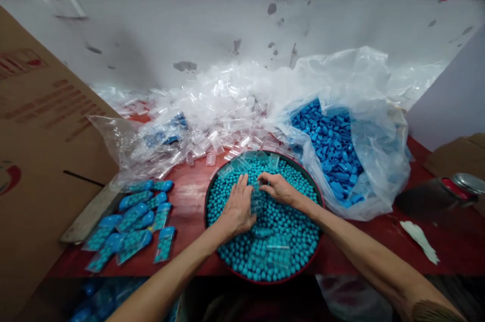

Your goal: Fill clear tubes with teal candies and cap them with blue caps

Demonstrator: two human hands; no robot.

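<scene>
A round dark tray with a red rim (321, 211) holds a bed of turquoise beads (299, 241). My left hand (238, 206) is over the beads, closed along the side of a small clear plastic case (256, 200). From the other side, my right hand (278, 188) reaches in with bent fingers at the upper end of this case. What its fingertips pinch, if anything, is hidden. Another clear case (278, 254) lies on the beads near the front, and several more rest at the tray's far edge.
Filled cases with blue caps (132, 216) lie on the red table (187, 241) at left, beside a cardboard box (45, 150). Empty clear cases (227, 130) are heaped behind the tray. A plastic bag of blue caps (329, 145) and a bottle (439, 196) stand at right.
</scene>
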